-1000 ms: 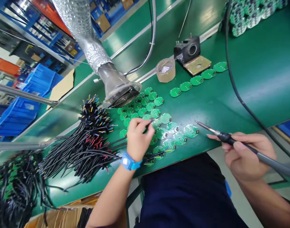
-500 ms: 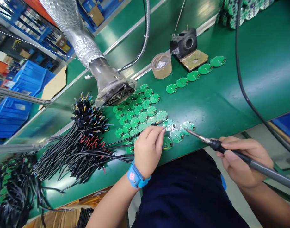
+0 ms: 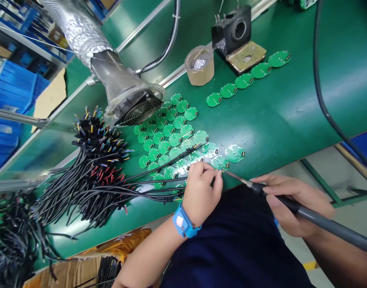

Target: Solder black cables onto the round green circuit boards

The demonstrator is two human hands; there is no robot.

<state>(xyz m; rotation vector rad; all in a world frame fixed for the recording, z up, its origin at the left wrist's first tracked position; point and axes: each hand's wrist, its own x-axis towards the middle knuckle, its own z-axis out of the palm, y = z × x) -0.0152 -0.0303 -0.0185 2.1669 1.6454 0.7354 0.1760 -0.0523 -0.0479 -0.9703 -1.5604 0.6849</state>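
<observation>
My right hand (image 3: 294, 204) grips the handle of a soldering iron (image 3: 257, 188), its tip pointing left at the near edge of a round green circuit board (image 3: 219, 162). Beside that edge is my left hand (image 3: 203, 190), wearing a blue wrist strap (image 3: 183, 222), its thumb and forefinger pinched together near the iron's tip. A black cable (image 3: 175, 181) runs from the left into this hand; its end is hidden by the fingers. Another board (image 3: 235, 153) lies just beyond, and rows of similar boards (image 3: 175, 139) spread to the left.
A fume extractor nozzle (image 3: 135, 100) hangs over the boards. Bundled black cables (image 3: 69, 188) lie at left. Toward the back are a tub of solder bits (image 3: 200, 76), an iron stand (image 3: 231, 30) and a line of boards (image 3: 243, 81). A black cord (image 3: 318, 80) hangs at right.
The soldering iron's tip has moved left and down from the far right board to the board by my left fingers. My left hand has shifted right and slightly nearer. The view has shifted too.
</observation>
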